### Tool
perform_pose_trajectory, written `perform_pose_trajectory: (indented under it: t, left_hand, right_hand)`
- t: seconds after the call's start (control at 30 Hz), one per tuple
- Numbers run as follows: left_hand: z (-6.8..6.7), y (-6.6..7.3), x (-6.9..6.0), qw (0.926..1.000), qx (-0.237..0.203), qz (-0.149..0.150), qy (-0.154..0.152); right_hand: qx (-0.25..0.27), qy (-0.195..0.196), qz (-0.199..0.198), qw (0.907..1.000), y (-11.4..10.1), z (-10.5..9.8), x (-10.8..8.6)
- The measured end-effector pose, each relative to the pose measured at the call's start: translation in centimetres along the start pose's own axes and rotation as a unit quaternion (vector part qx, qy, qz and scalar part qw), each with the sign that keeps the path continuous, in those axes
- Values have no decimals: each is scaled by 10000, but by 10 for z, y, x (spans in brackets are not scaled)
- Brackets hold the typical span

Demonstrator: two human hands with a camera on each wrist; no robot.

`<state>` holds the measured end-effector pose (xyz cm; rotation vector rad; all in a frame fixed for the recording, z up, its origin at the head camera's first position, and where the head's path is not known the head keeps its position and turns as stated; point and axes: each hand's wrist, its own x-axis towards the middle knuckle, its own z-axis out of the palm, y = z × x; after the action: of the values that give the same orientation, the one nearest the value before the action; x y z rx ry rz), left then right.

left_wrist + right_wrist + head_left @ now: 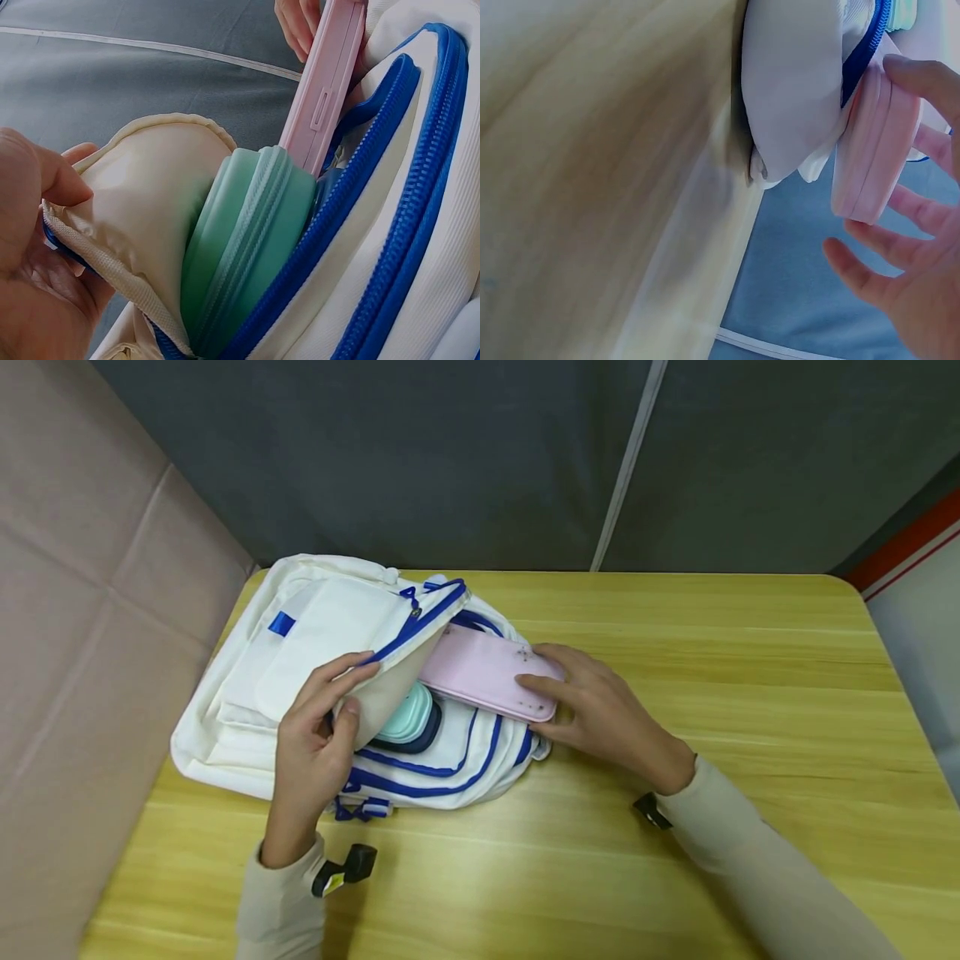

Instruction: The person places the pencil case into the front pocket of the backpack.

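A white backpack [330, 618] with blue zips lies on the table, its main opening facing right. My left hand [318, 727] pinches the edge of the backpack's front flap [150, 180] and holds it raised from the body. Half inside the opening sits a flat pink case [487, 668], with a seam along its side. Around its outer end my right hand [600, 706] grips it, thumb on one side and fingers on the other. Inside, beside the pink case, a mint-green zipped case [247, 240] stands against a dark blue item [420, 735] that is mostly hidden.
The wooden table [712, 652] extends to the right and in front of the backpack. A dark grey panel [412, 460] rises behind it, and a pale padded wall [90, 593] stands at the left. A red-edged white surface [918, 568] is at the far right.
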<state>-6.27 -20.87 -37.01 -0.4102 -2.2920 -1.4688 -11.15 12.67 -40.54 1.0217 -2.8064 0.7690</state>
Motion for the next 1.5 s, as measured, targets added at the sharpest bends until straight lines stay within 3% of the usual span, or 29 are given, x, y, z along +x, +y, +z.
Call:
perform_pose_trajectory:
  t: [0.53, 0.93, 1.5]
  left_hand:
    - [1, 2, 0, 9998, -114, 137, 64]
    - [2, 3, 0, 9993, -336, 156, -5]
    - [1, 4, 2, 9995, -281, 111, -95]
  right_hand:
    - [550, 92, 165, 9983, 2, 1, -2]
    - [508, 81, 130, 9986, -3, 2, 6]
    - [525, -121, 171, 9984, -12, 8, 24]
